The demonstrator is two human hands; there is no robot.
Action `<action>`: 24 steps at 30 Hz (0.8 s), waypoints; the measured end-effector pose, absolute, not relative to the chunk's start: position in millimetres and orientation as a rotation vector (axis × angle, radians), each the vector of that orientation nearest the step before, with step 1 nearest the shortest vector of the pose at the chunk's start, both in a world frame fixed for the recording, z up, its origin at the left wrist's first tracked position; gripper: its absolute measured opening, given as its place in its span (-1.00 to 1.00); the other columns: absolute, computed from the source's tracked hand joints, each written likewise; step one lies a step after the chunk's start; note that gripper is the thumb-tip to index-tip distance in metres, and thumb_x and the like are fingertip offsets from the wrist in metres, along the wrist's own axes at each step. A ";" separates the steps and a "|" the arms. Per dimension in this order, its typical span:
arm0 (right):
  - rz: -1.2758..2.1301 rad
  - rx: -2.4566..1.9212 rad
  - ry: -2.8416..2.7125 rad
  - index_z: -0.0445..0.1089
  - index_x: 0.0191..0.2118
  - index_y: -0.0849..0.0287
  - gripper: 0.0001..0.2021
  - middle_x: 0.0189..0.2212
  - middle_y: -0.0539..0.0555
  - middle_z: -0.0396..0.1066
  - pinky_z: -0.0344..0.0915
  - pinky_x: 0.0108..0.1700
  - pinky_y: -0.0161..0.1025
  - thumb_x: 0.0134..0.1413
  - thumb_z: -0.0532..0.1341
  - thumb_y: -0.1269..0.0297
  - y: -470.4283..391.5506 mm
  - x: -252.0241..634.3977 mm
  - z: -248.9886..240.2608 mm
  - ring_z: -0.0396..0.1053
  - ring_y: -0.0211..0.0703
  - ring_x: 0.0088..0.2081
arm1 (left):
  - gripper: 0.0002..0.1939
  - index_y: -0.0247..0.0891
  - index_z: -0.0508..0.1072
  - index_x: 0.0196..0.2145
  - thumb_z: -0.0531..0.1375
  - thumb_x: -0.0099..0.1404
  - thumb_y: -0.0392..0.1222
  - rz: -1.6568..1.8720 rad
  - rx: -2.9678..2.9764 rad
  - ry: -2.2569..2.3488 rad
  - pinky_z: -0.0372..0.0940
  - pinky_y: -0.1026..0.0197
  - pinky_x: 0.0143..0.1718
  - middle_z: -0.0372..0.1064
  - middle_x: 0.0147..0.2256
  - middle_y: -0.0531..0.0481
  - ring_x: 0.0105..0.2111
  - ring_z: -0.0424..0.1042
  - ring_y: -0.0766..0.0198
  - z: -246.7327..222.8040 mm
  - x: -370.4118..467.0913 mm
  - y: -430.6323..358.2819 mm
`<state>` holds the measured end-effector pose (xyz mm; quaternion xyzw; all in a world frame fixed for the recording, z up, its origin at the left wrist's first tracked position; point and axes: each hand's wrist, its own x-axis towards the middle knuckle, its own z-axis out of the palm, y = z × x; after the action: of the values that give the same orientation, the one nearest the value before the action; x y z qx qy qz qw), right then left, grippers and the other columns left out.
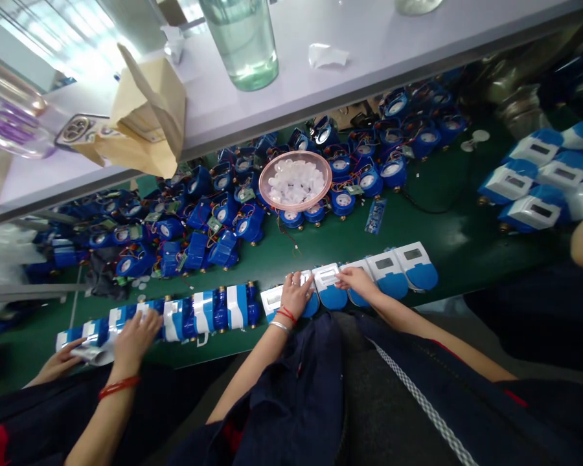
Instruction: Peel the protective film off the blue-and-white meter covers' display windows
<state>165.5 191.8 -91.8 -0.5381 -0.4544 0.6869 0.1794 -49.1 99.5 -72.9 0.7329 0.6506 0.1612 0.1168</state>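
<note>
A row of water meters with white-and-blue covers lies along the front edge of the green bench. One meter (332, 296) in the row has a white rectangular window frame (327, 276) on its upper part, between my two hands. At its left edge are the bent fingertips of my left hand (296, 296), which covers much of the neighbouring meter. From the other side, my right hand (358, 282) pinches at the frame's right edge and partly hides the meter beneath. Farther right, two covered meters (414, 264) show grey display windows.
A pink bowl (267, 196) of translucent caps sits among several uncovered blue meters (223, 249) with loose wires. At left, a co-worker's hands (137, 333) touch another meter row. More covered meters (534, 208) stand at right. A shelf (301, 97) overhangs, bearing a bottle (245, 48) and cardboard box (150, 97).
</note>
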 end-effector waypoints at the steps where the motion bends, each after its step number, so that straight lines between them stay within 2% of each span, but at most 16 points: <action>1: 1.937 -1.521 -1.294 0.35 -0.39 0.24 -0.90 -0.52 0.07 0.51 0.43 -0.38 -0.32 0.07 0.21 0.31 191.8 165.1 -91.3 0.50 -0.18 -0.44 | -0.54 -0.08 0.29 0.13 0.08 0.27 -0.12 0.482 2.134 1.904 0.02 -0.11 0.11 0.15 0.05 -0.25 0.05 0.08 -0.06 -73.3 -49.0 99.7; 24: 1.982 -1.652 -1.307 0.37 -0.39 0.27 -0.90 -0.50 0.10 0.51 0.42 -0.36 -0.35 0.08 0.20 0.33 198.3 158.6 -86.3 0.49 -0.21 -0.46 | -0.53 -0.10 0.25 0.15 0.07 0.28 -0.10 0.248 2.320 1.943 0.08 -0.08 0.07 0.16 0.01 -0.23 0.01 0.12 -0.02 -77.2 -48.5 105.8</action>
<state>158.6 198.3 -86.3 -0.5667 -0.4484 0.6800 0.1241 -48.5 105.8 -77.2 0.7630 0.6390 0.0817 0.0526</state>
